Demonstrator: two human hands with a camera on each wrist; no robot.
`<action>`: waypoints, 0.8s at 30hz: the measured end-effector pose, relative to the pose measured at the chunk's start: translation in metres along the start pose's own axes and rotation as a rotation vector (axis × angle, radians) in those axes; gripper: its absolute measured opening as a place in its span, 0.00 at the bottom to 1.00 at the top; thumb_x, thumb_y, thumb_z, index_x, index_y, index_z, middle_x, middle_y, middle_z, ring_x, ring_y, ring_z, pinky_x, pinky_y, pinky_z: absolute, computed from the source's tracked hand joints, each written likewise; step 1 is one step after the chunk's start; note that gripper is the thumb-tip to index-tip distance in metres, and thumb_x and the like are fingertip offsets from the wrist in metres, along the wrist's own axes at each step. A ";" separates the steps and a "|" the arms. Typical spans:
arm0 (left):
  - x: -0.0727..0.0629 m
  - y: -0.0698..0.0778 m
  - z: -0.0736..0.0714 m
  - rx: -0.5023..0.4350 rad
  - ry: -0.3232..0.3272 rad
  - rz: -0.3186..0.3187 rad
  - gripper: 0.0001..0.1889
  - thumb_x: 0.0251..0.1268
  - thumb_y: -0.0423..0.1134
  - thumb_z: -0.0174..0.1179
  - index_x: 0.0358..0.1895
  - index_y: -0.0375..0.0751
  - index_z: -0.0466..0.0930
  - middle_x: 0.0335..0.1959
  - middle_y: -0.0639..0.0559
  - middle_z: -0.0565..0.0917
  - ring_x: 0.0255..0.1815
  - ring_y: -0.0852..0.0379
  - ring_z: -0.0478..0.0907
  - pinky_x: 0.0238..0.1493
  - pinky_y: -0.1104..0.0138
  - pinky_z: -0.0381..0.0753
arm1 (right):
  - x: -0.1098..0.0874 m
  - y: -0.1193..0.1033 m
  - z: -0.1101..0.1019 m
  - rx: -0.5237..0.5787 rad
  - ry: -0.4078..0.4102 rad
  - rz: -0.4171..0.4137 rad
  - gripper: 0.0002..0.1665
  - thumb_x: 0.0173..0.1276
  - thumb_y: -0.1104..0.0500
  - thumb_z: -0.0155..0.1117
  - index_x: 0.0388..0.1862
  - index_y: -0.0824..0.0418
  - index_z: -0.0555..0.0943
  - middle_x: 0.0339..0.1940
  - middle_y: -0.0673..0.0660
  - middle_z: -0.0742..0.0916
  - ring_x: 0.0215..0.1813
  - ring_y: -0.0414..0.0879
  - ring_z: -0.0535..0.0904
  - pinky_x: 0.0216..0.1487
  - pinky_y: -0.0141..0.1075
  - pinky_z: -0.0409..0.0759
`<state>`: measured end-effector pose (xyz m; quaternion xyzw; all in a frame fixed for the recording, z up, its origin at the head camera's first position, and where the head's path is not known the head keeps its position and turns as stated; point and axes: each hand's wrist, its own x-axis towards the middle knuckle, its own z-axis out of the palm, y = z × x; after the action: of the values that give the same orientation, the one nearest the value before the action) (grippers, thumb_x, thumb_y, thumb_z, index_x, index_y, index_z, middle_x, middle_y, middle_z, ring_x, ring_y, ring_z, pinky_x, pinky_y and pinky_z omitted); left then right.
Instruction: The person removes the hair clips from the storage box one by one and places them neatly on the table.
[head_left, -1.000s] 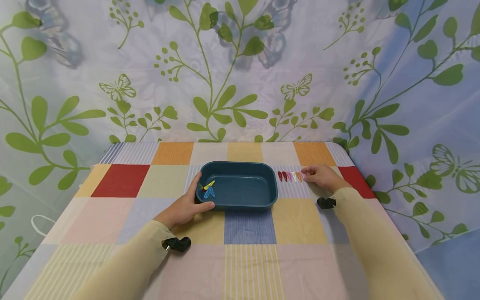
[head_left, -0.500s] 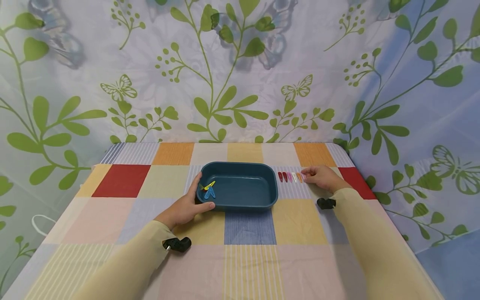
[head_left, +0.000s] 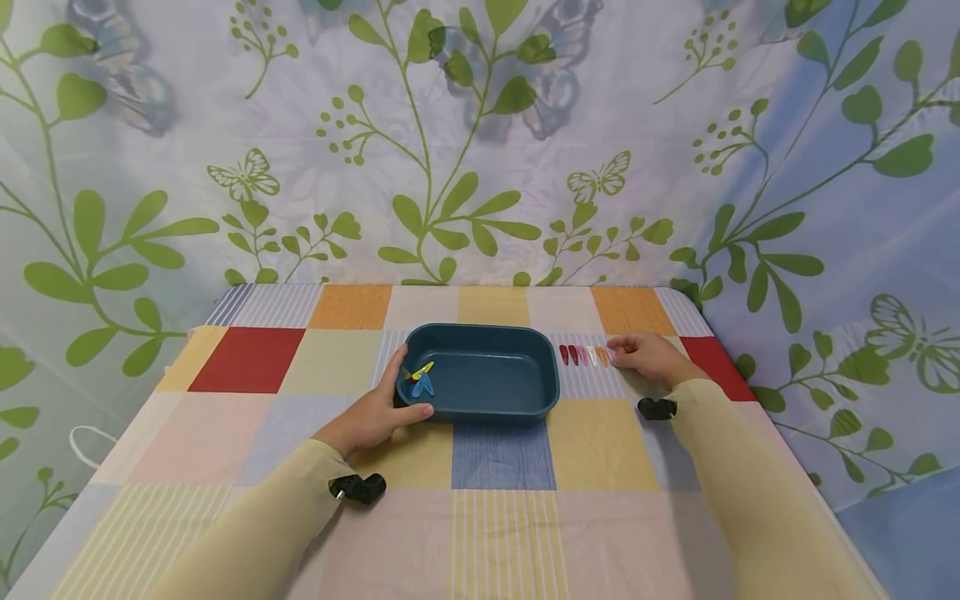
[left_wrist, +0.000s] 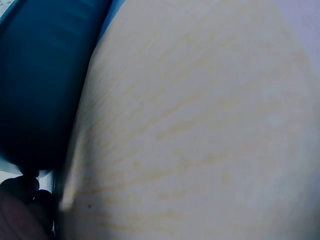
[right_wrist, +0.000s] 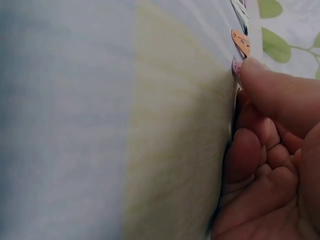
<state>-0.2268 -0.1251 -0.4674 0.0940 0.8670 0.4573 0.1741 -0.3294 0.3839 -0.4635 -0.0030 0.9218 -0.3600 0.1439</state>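
Note:
A dark blue rectangular basin (head_left: 498,377) stands mid-table in the head view. My left hand (head_left: 369,421) holds its left end, thumb along the front rim and fingers at the side. Inside, near that hand, lie blue snap hair clips (head_left: 423,385) and a yellow one (head_left: 423,371); a bit of red shows beside them. To the right of the basin, several hair clips stand in a row: red (head_left: 564,355), pink, white, and orange (right_wrist: 241,42). My right hand (head_left: 649,360) pinches the light purple hair clip (right_wrist: 236,66) at the row's right end, thumb covering most of it.
A patchwork cloth (head_left: 502,533) covers the table. Leaf-print curtains (head_left: 480,150) hang behind it and along the sides. A white cable loop (head_left: 84,446) shows at the left edge. Each wrist carries a small black device (head_left: 360,488).
The head view has shifted slightly, moving everything a little to the right in the picture. Both hands keep their places on the basin and the purple hair clip.

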 end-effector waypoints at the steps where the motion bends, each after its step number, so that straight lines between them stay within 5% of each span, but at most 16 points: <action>1: 0.000 0.000 0.000 -0.002 -0.001 -0.001 0.60 0.67 0.64 0.68 0.85 0.75 0.24 0.88 0.38 0.46 0.82 0.30 0.60 0.77 0.34 0.61 | 0.000 0.000 0.000 -0.003 0.001 -0.005 0.28 0.75 0.55 0.70 0.69 0.66 0.79 0.46 0.55 0.84 0.53 0.50 0.74 0.51 0.32 0.73; 16: -0.001 -0.004 0.000 -0.003 -0.009 0.000 0.60 0.68 0.63 0.68 0.84 0.76 0.24 0.89 0.41 0.44 0.80 0.31 0.64 0.76 0.36 0.64 | -0.001 0.002 -0.002 -0.042 -0.006 -0.039 0.31 0.73 0.50 0.71 0.69 0.64 0.80 0.54 0.61 0.85 0.53 0.50 0.76 0.50 0.34 0.75; 24: 0.001 -0.003 -0.001 -0.013 -0.015 0.006 0.60 0.69 0.62 0.68 0.85 0.75 0.24 0.88 0.40 0.44 0.80 0.31 0.63 0.76 0.35 0.63 | 0.002 -0.037 -0.013 -0.043 0.021 -0.146 0.28 0.77 0.54 0.66 0.70 0.68 0.79 0.50 0.64 0.88 0.45 0.53 0.83 0.47 0.37 0.81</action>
<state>-0.2279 -0.1271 -0.4695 0.0987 0.8625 0.4625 0.1798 -0.3384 0.3650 -0.4308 -0.0694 0.9280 -0.3499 0.1078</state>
